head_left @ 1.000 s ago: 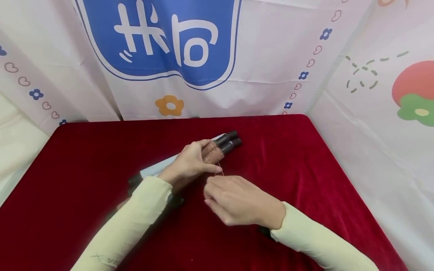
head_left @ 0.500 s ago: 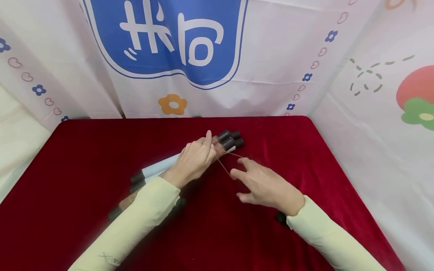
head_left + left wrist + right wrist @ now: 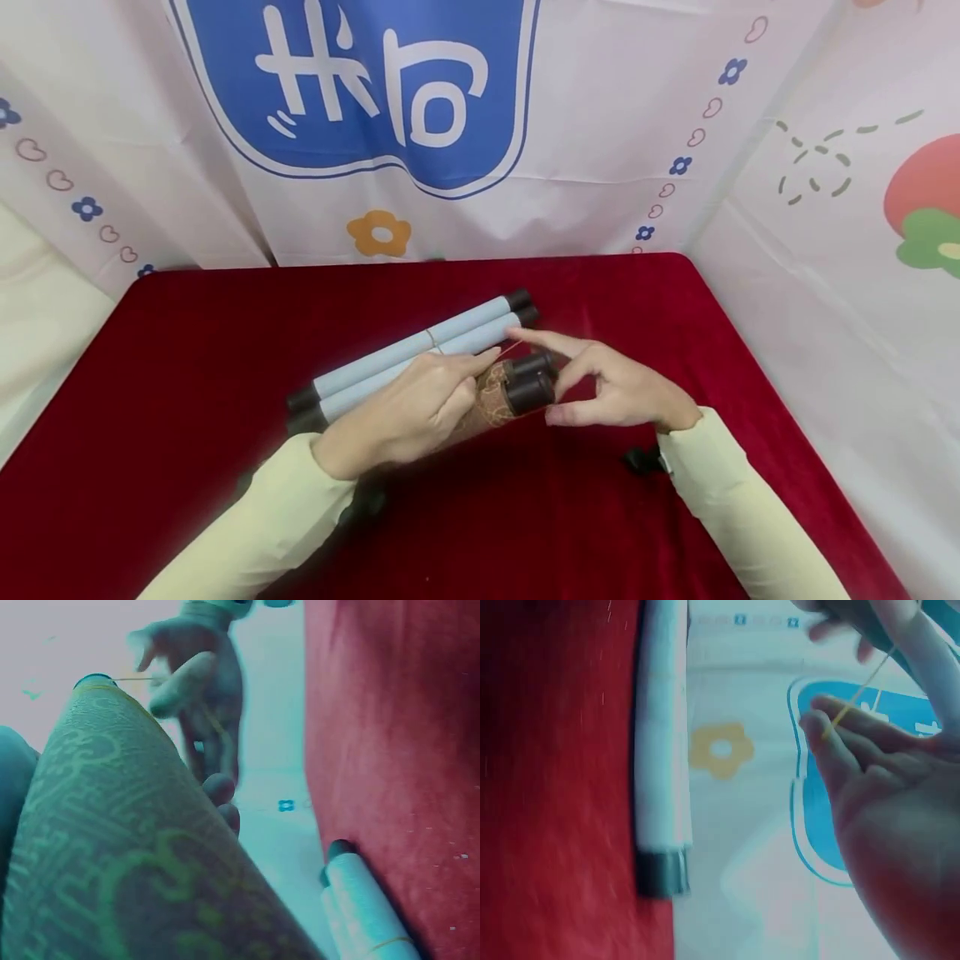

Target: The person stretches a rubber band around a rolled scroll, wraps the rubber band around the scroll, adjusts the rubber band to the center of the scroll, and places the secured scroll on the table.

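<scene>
My left hand (image 3: 412,408) grips a pair of brown patterned scrolls (image 3: 493,396) with dark end knobs, held tilted toward the right. A thin rubber band (image 3: 512,347) runs stretched from near their ends to my right hand (image 3: 618,387), whose fingers are spread and bent around the knobs with the band on them. The left wrist view has the patterned scroll (image 3: 135,847) close up, the band reaching from its far end to the other hand. In the right wrist view the band (image 3: 862,690) is taut at the fingers. My left hand hides the scrolls' lower part.
Two pale blue scrolls (image 3: 412,343) with dark ends lie side by side just behind, a thin band around their middle. The table has a red velvet cloth (image 3: 600,533). White printed curtains (image 3: 600,125) rise behind and at the sides.
The brown scrolls have come toward me and away from the blue ones, which now show more fully. My right hand has moved right, around the knobs, with the band stretched.
</scene>
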`<state>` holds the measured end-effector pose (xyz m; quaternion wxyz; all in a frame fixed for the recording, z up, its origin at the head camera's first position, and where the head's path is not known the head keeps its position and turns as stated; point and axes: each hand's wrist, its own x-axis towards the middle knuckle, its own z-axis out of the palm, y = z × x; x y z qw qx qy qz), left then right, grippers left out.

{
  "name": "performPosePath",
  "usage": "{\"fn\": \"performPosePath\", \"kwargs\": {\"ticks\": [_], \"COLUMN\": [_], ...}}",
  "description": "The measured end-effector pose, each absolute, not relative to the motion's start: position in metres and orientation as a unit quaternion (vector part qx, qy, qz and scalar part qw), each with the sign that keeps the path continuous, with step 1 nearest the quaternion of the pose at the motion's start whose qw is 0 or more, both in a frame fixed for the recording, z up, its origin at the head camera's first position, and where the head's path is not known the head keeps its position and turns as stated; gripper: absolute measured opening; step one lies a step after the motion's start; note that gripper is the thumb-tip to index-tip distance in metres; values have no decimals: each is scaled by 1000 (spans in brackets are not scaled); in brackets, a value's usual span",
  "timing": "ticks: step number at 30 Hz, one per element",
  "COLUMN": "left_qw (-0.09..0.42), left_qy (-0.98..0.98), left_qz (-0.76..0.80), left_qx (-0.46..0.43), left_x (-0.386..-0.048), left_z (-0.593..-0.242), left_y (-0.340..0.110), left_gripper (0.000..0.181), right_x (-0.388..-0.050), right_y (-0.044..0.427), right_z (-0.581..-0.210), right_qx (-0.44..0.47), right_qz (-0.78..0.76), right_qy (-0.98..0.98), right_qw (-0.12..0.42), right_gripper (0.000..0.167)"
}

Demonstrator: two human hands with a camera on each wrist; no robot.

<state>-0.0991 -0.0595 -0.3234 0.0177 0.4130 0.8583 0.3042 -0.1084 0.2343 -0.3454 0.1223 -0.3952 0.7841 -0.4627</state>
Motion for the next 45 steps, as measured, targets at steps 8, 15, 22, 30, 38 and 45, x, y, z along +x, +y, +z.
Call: {"fn": "performPosePath", "kwargs": {"ticks": [8, 15, 22, 30, 38, 45], "left_qw": [-24, -66, -90, -108, -69, -79], "left_qy": [863, 893, 911, 920, 926, 936], "left_qz": [342, 286, 228, 234, 242, 211], "left_qx": [370, 341, 331, 295, 280, 271], "left_x": [-96, -107, -110, -114, -117, -116], "left_z": [-318, -337, -357, -363, -363, -363], "left_y": [-55, -46, -36, -27, -34, -37], "left_gripper": [52, 55, 60, 79, 54, 58], "right_x": [-109, -121, -128, -136, -142, -140], "right_y": [222, 210, 176, 163, 166, 165], "right_z": [-359, -352, -346, -348, -358, -362], "right_qx": [-398, -90, -71, -47, -48, -41], "right_qz": [-520, -679, -565, -503, -497, -503], "right_qy": [737, 714, 814, 861, 865, 863], "right_qw": [168, 142, 114, 58, 45, 40], "right_gripper": [22, 32, 37, 40, 39, 39]}}
